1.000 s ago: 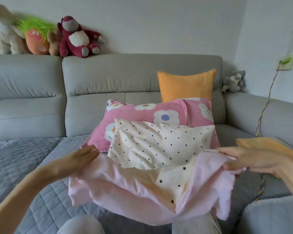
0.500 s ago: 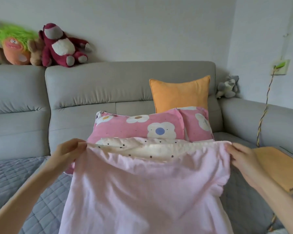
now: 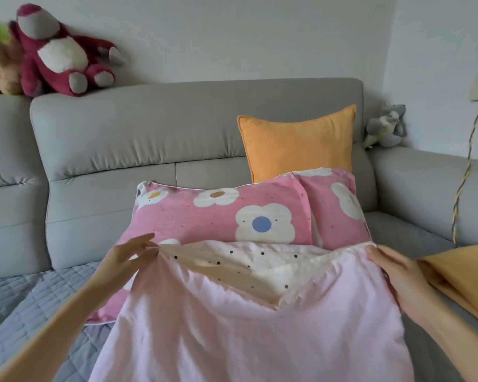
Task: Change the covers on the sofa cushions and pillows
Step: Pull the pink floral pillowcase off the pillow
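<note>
A grey sofa [image 3: 177, 139] fills the view, with soft toys [image 3: 58, 53] lined along its back and a quilted grey throw [image 3: 25, 304] spread over the seat. An orange cushion [image 3: 295, 144] is propped against the backrest, and two pink flowered pillows [image 3: 218, 216] are leaned in front of it. A pale pink cover [image 3: 232, 326] is spread over the lap area, drawn almost wholly over a cream dotted pillow [image 3: 240, 263], of which only a strip is seen at the open mouth. A folded orange cloth [image 3: 458, 277] is laid just beside it on the right.

The covering step is judged nearly done; the next move calls for the mouth edge to be pulled over the last strip and closed.

The cover's left corner is pinched by the left hand [image 3: 127, 257], while its right corner is gripped by the right hand [image 3: 395, 274].

Compared with half a second ago, the front edge of the mouth is seen sagging in the middle, so more of the dotted pillow is exposed.
</note>
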`<state>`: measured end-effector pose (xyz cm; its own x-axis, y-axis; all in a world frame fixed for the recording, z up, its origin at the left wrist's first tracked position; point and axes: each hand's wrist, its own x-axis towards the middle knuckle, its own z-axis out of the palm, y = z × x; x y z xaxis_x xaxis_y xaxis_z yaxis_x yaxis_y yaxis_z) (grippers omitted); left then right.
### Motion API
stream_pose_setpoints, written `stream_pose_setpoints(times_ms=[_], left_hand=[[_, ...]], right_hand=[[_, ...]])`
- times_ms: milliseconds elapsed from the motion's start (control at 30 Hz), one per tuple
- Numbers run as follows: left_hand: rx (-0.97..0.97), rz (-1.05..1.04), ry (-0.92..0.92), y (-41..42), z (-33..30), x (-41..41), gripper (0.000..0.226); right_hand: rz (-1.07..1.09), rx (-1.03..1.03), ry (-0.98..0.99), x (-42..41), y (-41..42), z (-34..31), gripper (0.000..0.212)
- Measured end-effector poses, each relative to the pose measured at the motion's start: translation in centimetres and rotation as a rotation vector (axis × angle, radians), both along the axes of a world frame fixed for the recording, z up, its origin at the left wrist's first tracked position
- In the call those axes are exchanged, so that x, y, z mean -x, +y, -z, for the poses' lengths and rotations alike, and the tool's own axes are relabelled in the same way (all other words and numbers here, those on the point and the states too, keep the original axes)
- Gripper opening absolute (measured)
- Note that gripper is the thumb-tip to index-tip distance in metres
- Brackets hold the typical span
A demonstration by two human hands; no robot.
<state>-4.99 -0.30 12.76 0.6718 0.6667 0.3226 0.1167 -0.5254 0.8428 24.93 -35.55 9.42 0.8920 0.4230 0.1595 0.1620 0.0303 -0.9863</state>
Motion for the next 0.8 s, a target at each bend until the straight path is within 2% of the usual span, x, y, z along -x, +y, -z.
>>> stream_pose_setpoints(times_ms=[100,167,200,267,300,367,433,500,600,667,700,800], left_hand=[[-0.112,-0.055,0.073,1.3,0.8,-0.4,0.012],[-0.154,-0.007,0.128,1.2,0.8,0.1,0.023],[-0.146,0.046,0.143,1.0,1.0,0.4,0.037],[-0.176,0.092,0.189,0.4,1.4,1.0,0.063],[-0.243,0.067,0.197,0.4,1.7,1.0,0.068],[-0.337,0.005,0.205,1.0,2.1,1.0,0.069],[-0.380,-0.074,0.182,1.3,1.1,1.1,0.067],[-0.384,-0.121,0.129,0.4,-1.9,1.4,0.060],[-0.268,-0.104,-0.181,-1.1,-7.5,2.3,0.029],[-0.097,-0.090,-0.375,-1.2,-10.1,2.5,0.026],[-0.062,-0.084,-0.400,-1.5,-11.3,2.4,0.026],[-0.034,-0.054,-0.260,-1.8,-14.0,2.7,0.029]], right_hand=[[0.001,0.028,-0.022,-0.5,0.5,0.1,0.008],[0.019,0.041,-0.031,-0.7,0.3,0.3,0.009],[0.023,0.037,-0.015,-0.9,0.1,0.4,0.019],[0.036,0.030,0.030,-1.3,-0.4,0.8,0.064],[0.036,0.028,0.054,-1.6,-0.7,1.2,0.081],[-0.008,0.014,0.112,-2.2,-1.2,1.8,0.089],[-0.009,0.008,0.110,-1.7,-1.4,0.7,0.080],[0.006,-0.062,0.075,-0.7,-1.5,-1.5,0.054],[0.044,-0.246,0.035,-0.4,-1.0,-6.4,0.020],[0.023,-0.357,0.054,-0.5,-0.3,-10.1,0.016],[0.014,-0.394,0.072,-0.5,0.1,-11.9,0.015],[-0.017,-0.370,0.051,0.2,1.0,-15.9,0.012]])
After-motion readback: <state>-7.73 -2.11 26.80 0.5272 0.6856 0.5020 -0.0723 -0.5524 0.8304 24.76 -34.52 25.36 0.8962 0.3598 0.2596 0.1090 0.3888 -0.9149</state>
